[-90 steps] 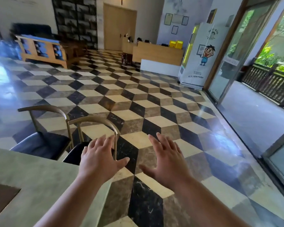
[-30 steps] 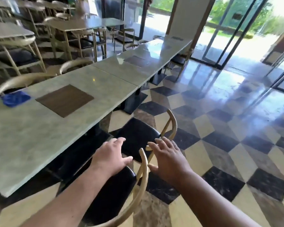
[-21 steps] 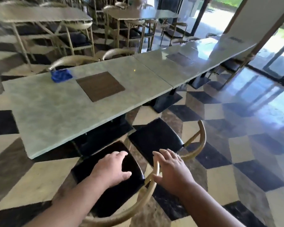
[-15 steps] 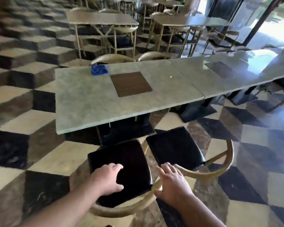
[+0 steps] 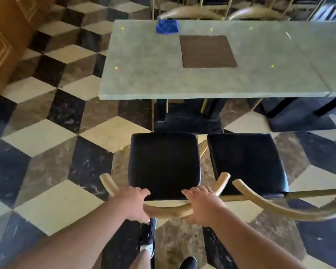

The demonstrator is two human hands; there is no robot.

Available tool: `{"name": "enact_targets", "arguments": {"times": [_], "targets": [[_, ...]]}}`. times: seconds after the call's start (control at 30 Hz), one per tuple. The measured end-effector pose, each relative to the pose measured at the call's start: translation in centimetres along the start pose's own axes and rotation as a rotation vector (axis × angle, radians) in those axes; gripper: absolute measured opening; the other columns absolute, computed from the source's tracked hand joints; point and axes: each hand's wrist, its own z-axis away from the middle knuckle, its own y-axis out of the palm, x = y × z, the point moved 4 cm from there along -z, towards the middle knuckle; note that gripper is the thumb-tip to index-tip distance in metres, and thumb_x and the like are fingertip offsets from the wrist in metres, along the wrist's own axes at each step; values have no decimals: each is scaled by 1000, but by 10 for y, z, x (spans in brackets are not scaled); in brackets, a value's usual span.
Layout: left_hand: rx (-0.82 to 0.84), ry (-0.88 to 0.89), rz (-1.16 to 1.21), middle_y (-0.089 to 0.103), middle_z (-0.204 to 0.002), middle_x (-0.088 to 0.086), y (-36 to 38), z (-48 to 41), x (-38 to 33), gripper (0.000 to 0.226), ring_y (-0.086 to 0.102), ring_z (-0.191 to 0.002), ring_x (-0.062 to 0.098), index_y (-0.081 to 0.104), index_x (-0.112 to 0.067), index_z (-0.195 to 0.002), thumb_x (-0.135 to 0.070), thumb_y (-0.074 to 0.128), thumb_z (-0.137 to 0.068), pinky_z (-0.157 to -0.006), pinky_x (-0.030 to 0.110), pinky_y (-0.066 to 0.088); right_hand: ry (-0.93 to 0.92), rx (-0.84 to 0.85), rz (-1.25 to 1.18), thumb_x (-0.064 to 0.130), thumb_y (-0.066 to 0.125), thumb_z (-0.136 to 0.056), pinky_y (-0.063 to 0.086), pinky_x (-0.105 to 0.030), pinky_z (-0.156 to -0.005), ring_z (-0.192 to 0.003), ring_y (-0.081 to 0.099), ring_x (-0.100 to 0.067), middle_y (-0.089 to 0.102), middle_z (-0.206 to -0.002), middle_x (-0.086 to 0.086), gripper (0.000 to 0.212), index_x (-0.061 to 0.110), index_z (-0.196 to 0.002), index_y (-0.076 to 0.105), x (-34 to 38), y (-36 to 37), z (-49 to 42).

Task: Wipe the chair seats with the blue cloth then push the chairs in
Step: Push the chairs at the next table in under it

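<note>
Two chairs with black padded seats stand side by side, pulled out from the grey stone table point(image 5: 144, 74). The left chair's seat point(image 5: 164, 164) is straight in front of me, the right chair's seat point(image 5: 244, 162) beside it. My left hand point(image 5: 134, 202) curls around the left chair's curved wooden backrest point(image 5: 167, 210). My right hand point(image 5: 202, 204) lies over the same rail further right, fingers draped toward the seat. The blue cloth point(image 5: 166, 26) sits crumpled at the table's far edge, out of reach of both hands.
A brown square inlay point(image 5: 208, 51) marks the table's middle. Wooden chair backs point(image 5: 190, 11) line the far side. The right chair's backrest point(image 5: 279, 208) curves close to my right arm. A wooden cabinet point(image 5: 4, 35) stands far left. My shoes point(image 5: 147, 235) are below, on the checkered floor.
The view has swung round until I face the table from behind the two chairs. Both hands have come down from hovering over the seat onto the left chair's backrest.
</note>
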Motion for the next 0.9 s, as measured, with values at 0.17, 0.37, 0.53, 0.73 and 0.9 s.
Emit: {"name": "enact_targets", "arguments": {"times": [0.17,0.37,0.53,0.73,0.9], "targets": [[90,78,-183,63,-95,-3,22,-33,2,37,60,-91,27,66,-33,-122,-24,60,-87,-84,47,48,-53,106,183,38,59,-91,35,-53,-109,-113,56,-30,65,-115,-1,39,34,-130,60,3,15,-34],[-64,160,-130,71,-95,-2,-1,-34,18,32,66,-88,28,67,-31,-107,-11,52,-87,-72,41,45,-105,-1,126,31,57,-88,44,-42,-91,-91,62,-23,70,-95,6,23,32,-109,66,-3,-16,-39],[-120,202,-95,58,-78,-10,-49,-50,47,29,60,-79,24,66,-32,-100,-13,55,-82,-72,40,36,-93,-19,65,34,59,-85,50,-40,-81,-78,61,-21,64,-83,9,12,33,-97,60,-11,-57,-65],[-244,227,-101,53,-73,-13,-103,-68,77,30,55,-73,19,68,-34,-107,-14,57,-87,-73,38,38,-84,-97,61,37,64,-85,47,-36,-74,-73,55,-18,57,-76,13,15,36,-100,63,-12,-117,-97],[-273,236,-77,63,-79,-13,-150,-93,90,32,59,-72,16,69,-35,-109,-16,59,-87,-66,34,40,-79,-133,82,38,68,-88,50,-35,-81,-77,59,-15,62,-79,12,15,37,-102,63,-27,-161,-129]]}}
